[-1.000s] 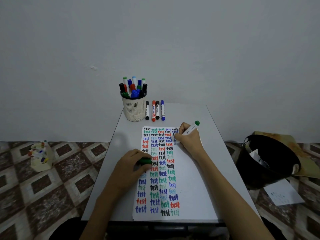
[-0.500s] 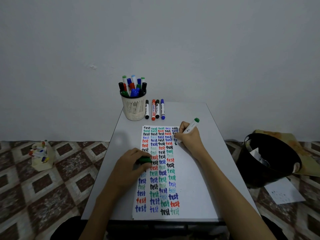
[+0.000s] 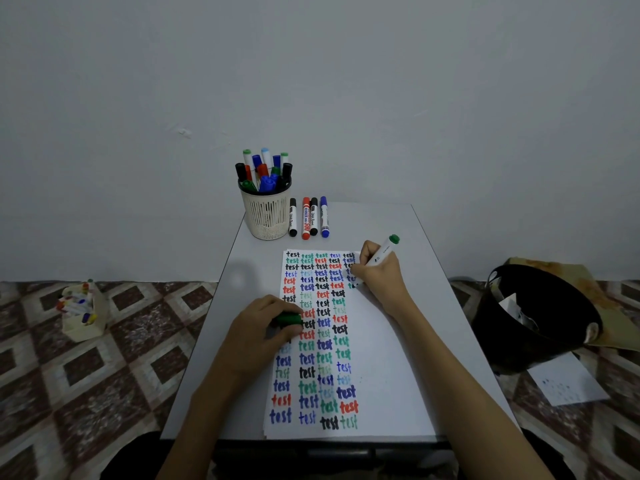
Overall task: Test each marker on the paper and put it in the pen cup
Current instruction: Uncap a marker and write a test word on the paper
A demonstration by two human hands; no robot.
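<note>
A white sheet of paper (image 3: 381, 358) covered with columns of coloured "test" words lies on the grey table (image 3: 239, 289). My right hand (image 3: 379, 277) grips a white marker with a green end (image 3: 386, 251), its tip on the paper's upper right part. My left hand (image 3: 259, 330) rests on the paper's left edge and holds a green cap (image 3: 289, 319). A cream mesh pen cup (image 3: 266, 213) full of markers stands at the table's far edge. Beside it lie several markers: black (image 3: 293, 218), red (image 3: 305, 220), black (image 3: 314, 218) and blue (image 3: 324, 218).
A black bin (image 3: 540, 317) with paper scraps stands on the patterned floor to the right, with a loose sheet (image 3: 568, 384) beside it. A small cream box of markers (image 3: 81, 311) sits on the floor at left. A plain wall rises behind the table.
My right hand has shifted slightly with the marker while writing at the paper's upper right. My left hand stays on the paper with the green cap.
</note>
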